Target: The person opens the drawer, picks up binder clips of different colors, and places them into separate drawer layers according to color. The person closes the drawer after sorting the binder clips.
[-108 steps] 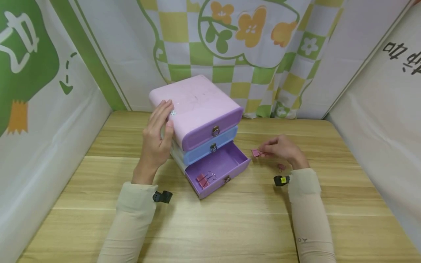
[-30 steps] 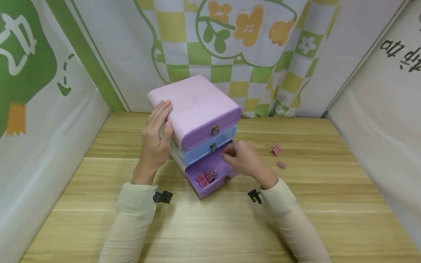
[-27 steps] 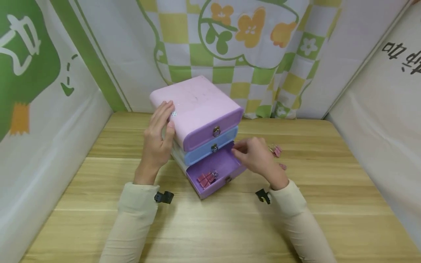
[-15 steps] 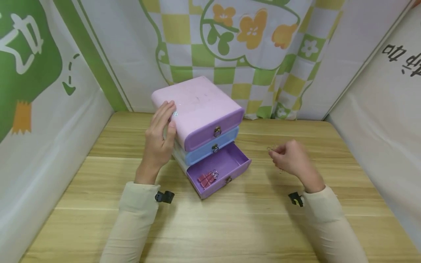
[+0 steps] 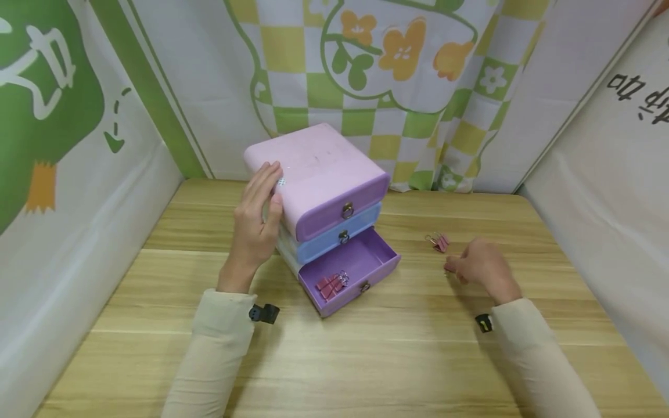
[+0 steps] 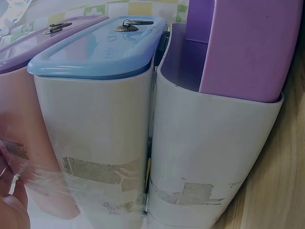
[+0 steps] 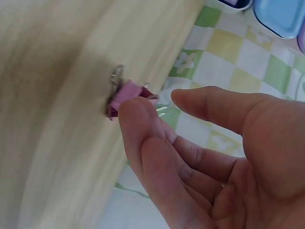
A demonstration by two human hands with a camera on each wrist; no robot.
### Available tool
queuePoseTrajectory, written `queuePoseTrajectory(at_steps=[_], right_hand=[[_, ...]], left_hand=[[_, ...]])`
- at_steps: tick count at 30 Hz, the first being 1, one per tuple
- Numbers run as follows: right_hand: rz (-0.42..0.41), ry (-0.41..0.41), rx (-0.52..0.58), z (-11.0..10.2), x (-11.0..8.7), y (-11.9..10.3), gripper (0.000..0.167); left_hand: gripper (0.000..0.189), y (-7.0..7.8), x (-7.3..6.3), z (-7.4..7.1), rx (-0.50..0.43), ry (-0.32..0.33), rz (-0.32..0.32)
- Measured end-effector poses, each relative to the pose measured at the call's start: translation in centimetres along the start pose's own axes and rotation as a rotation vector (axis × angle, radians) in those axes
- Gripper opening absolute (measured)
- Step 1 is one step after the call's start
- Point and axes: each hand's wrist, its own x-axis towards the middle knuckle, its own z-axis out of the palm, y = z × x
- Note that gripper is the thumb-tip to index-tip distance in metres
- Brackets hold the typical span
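My left hand [image 5: 256, 215] rests on the left side and top edge of a three-drawer storage box [image 5: 313, 157], fingers lying over its pink lid. The purple bottom drawer [image 5: 384, 268] is pulled out, and pink binder clips [image 5: 330, 285] lie in its front left corner. To the right on the table, my right hand [image 5: 483, 270] reaches down with its fingertips right at a small pink binder clip [image 5: 448, 273], mostly covered by them. In the right wrist view, thumb and forefinger stand apart, with a pink binder clip [image 7: 126, 94] just beyond the forefinger. Another binder clip [image 5: 441, 242] lies behind that hand.
The wooden table [image 5: 366, 366] runs up to a checked curtain [image 5: 397, 125] at the back. White printed cloth walls stand left and right. The blue middle drawer [image 5: 340, 232] and the purple top drawer [image 5: 342, 209] are closed. Clear tape [image 6: 47, 179] wraps the box's side.
One binder clip lay in the drawer at first; more lie there now. My right hand went from the drawer to the larger clip, then nearer me to the small one. The left hand stayed put.
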Motion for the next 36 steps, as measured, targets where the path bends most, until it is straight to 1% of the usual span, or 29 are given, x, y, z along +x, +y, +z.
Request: queuePoseTrajectory(at_steps=[5, 7, 11, 13, 15, 18, 22, 24, 26, 28, 31, 36], right_hand=[[-0.010, 0.000, 0.008, 0.8, 0.9, 0.4, 0.048], [-0.017, 0.001, 0.006, 1.0, 1.2, 0.5, 0.049], [-0.041, -0.013, 0.038, 1.1, 1.7, 0.7, 0.052], [-0.052, -0.027, 0.063, 1.0, 1.9, 0.8, 0.046], [-0.061, -0.047, 0.099, 0.8, 2.0, 0.9, 0.036], [-0.075, -0.086, 0.233, 0.9, 2.2, 0.9, 0.025], [-0.086, -0.169, 0.505, 1.1, 2.7, 1.0, 0.028], [-0.089, -0.211, 0.597, 0.9, 3.0, 0.9, 0.032], [-0.096, -0.241, 0.652, 0.6, 3.1, 0.8, 0.034], [-0.108, -0.258, 0.665, 0.2, 3.2, 0.6, 0.037], [-0.122, -0.267, 0.648, -0.6, 3.2, -0.1, 0.039], [-0.135, -0.285, 0.634, -1.9, 3.3, -1.9, 0.041]], left_hand=[[0.050, -0.1, 0.0, 0.0, 0.004, -0.004, 0.005], [0.050, 0.0, 0.0, 0.0, 0.006, -0.006, 0.006], [0.050, 0.0, 0.0, 0.0, 0.005, -0.011, 0.005], [0.051, 0.0, 0.0, 0.0, 0.005, -0.012, 0.004], [0.051, 0.0, 0.0, 0.0, 0.007, -0.013, 0.001], [0.051, 0.0, 0.0, -0.1, 0.010, -0.012, -0.001], [0.051, 0.0, 0.0, -0.1, 0.010, -0.010, 0.000], [0.051, 0.0, 0.0, -0.1, 0.008, -0.006, 0.003], [0.050, -0.1, -0.1, -0.1, 0.004, -0.004, 0.005], [0.050, -0.1, -0.1, 0.0, 0.002, -0.003, 0.006], [0.050, 0.0, -0.1, -0.1, 0.001, -0.004, 0.008], [0.051, 0.0, 0.0, -0.1, 0.001, -0.005, 0.009]])
